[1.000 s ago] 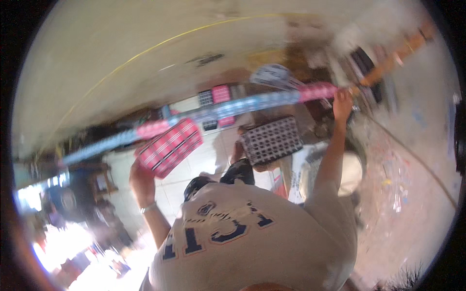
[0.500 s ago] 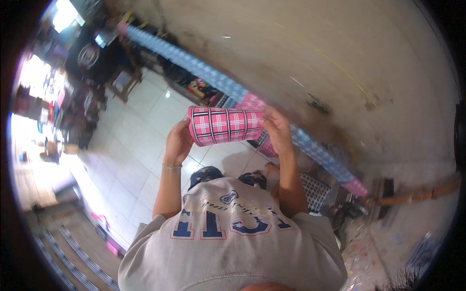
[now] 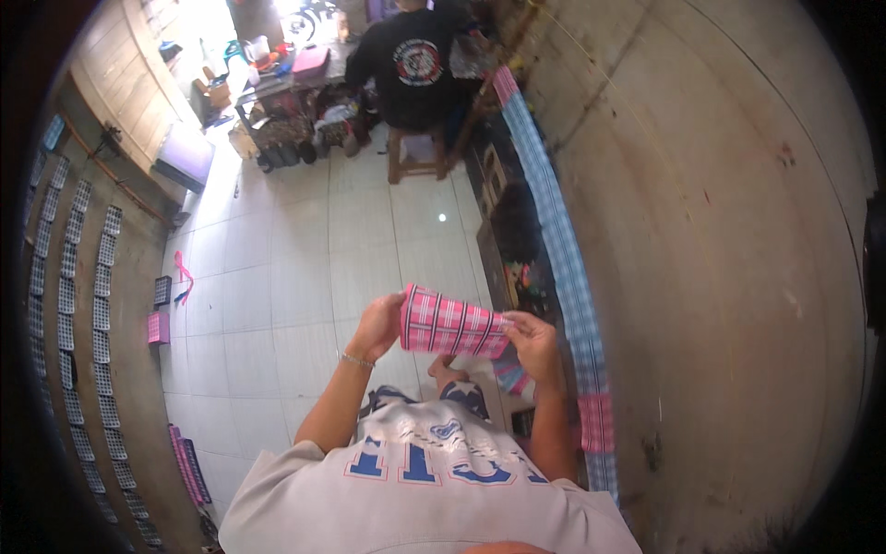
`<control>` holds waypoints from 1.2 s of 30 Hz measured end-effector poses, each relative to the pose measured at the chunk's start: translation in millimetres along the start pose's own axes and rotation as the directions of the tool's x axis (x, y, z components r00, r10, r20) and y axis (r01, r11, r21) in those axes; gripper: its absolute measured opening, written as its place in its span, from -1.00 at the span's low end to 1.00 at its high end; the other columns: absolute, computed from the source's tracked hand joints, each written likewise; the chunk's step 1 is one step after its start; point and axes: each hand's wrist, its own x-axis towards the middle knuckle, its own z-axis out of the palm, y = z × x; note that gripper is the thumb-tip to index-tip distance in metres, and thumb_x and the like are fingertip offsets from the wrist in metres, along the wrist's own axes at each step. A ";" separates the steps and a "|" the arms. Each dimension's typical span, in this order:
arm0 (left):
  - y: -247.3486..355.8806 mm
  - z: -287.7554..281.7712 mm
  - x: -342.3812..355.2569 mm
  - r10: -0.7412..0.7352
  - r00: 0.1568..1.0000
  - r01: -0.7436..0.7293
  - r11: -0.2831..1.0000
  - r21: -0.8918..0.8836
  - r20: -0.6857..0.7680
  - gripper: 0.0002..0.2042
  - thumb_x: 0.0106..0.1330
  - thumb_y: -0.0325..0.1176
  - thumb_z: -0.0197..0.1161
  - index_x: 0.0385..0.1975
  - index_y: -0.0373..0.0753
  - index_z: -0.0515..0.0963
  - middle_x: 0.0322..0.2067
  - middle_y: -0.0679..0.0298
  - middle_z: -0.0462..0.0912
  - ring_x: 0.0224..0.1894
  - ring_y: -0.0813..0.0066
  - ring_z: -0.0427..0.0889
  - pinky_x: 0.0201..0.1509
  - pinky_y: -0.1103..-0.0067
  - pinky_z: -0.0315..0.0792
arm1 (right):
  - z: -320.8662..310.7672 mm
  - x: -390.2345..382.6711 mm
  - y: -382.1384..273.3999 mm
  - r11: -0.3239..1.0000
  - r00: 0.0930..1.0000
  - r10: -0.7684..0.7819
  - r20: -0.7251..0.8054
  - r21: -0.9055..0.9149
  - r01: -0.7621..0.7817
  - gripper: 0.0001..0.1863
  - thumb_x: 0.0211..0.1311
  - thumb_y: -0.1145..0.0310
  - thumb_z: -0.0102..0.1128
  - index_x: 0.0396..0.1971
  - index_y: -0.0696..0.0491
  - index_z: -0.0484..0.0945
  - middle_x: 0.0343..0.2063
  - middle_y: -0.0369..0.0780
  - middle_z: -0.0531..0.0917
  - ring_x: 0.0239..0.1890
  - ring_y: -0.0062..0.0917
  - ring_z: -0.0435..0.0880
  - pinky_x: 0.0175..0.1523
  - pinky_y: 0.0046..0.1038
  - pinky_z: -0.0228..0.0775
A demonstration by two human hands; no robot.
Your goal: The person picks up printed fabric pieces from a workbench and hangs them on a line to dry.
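Observation:
In front of my body I hold a pink plaid piece (image 3: 454, 321) with white and black lines, shaped like a flat-sided tube or pouch. I cannot tell what exactly it is. My left hand (image 3: 381, 325) grips its left end, the fingers partly hidden behind it. At the other end, the thumb and fingers of my right hand (image 3: 535, 346) pinch its upper right corner. The piece slopes slightly down to the right, above the pale tiled floor (image 3: 277, 323).
To the right, a long blue-and-pink plaid strip (image 3: 554, 212) runs along the wall. Ahead, a person in black (image 3: 411, 69) sits on a wooden stool (image 3: 403, 174) by a cluttered bench (image 3: 277, 88). Rows of small checked pieces (image 3: 109, 314) line the left side.
My view has swung round, bringing the seated person and bench ahead and the plaid strip closer to upright. Both hands keep hold of the pink piece, which now looks flatter.

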 end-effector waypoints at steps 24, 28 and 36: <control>24.3 -403.3 277.4 -0.366 0.511 0.502 0.861 -0.076 -0.778 -0.74 0.20 -0.31 -0.06 -0.24 -0.38 0.35 -0.30 -0.07 0.55 -0.40 0.01 0.61 -0.46 0.29 0.50 | -60.8 655.9 -226.1 0.595 0.466 -0.764 -0.447 -0.767 0.239 -0.78 0.09 0.38 0.20 -0.35 0.23 0.60 -0.49 -0.10 0.66 -0.43 -0.51 0.64 -0.28 -0.49 0.43; 112.8 -411.9 372.6 -0.337 0.619 0.460 0.888 -0.021 -0.710 -0.73 0.21 -0.28 -0.05 -0.21 -0.34 0.35 -0.28 0.00 0.56 -0.41 0.09 0.62 -0.47 0.33 0.48 | -66.6 753.6 -237.7 0.586 0.267 -0.809 -0.523 -0.748 0.311 -0.78 0.04 0.40 0.21 -0.34 0.21 0.61 -0.50 -0.09 0.65 -0.42 -0.46 0.64 -0.26 -0.48 0.41; 350.0 -355.3 565.0 0.033 0.810 0.223 0.906 0.361 -0.585 -0.67 0.28 -0.23 -0.14 -0.07 -0.30 0.34 -0.24 0.08 0.58 -0.35 0.25 0.63 -0.38 0.47 0.47 | -89.7 899.1 -160.5 0.851 0.307 -0.492 -0.815 -0.524 -0.026 -0.74 -0.03 0.48 0.21 -0.26 0.17 0.60 -0.35 -0.09 0.66 -0.30 -0.38 0.64 -0.17 -0.43 0.44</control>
